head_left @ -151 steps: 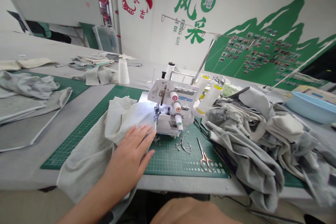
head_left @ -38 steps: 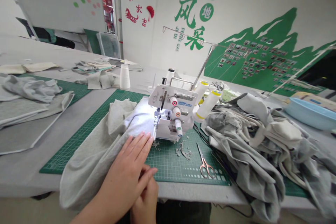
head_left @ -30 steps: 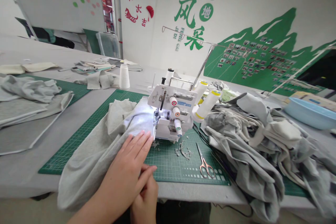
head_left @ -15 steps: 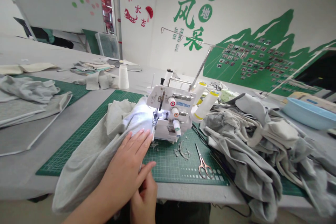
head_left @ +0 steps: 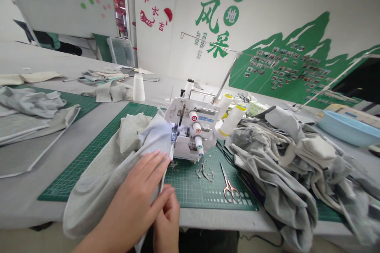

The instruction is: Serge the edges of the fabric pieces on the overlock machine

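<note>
Light grey fabric (head_left: pixel 99 184) runs from the mat's front edge up to the presser foot of a white overlock sewing machine (head_left: pixel 190 126). My left hand (head_left: pixel 142 185) lies flat on the fabric just in front of the foot, fingers stretched towards the machine and thumb out to the right. Below it, my right hand (head_left: pixel 168 217) is closed with curled fingers at the fabric's edge, where a strip of cloth hangs down. The left thumb partly covers the right fingertips.
Scissors (head_left: pixel 230 185) and thread trimmings (head_left: pixel 205 172) lie on the green cutting mat (head_left: pixel 190 193). To the right is a grey fabric heap (head_left: pixel 273 158), with a blue basin (head_left: pixel 350 126) behind. Cut pieces (head_left: pixel 32 126) lie left; a thread cone (head_left: pixel 138 87) stands behind the mat.
My left hand has shifted slightly down and left. The right hand has moved a little to the right, and more of the cloth edge shows. The bright light at the needle is dimmer.
</note>
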`<state>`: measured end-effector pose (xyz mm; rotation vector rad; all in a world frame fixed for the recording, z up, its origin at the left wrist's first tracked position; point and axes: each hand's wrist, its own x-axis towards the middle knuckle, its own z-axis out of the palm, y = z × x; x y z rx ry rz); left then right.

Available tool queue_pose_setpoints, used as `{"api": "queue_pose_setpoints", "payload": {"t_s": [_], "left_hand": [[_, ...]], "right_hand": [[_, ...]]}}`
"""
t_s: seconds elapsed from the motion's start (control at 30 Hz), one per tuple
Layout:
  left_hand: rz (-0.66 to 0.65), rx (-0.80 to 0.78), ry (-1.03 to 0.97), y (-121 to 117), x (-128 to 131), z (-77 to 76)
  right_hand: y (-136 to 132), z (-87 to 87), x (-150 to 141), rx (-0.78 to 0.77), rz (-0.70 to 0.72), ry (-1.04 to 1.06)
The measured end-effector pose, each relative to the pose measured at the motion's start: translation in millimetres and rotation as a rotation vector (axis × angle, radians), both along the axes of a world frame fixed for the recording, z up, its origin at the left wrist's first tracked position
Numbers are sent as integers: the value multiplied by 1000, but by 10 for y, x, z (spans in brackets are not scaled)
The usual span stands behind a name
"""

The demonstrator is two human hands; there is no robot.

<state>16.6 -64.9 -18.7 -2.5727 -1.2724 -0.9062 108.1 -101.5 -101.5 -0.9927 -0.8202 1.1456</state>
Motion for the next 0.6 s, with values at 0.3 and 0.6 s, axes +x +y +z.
{"api": "queue_pose_setpoints", "payload": {"t_s": [0.3,0.6], "left_hand": [[34,23,61,-99,43,-203],[43,15,36,48,100,-169]], "right_hand": [[5,40,-13,-35,81,79],[-4,-18,-11,-2,54,7]]}}
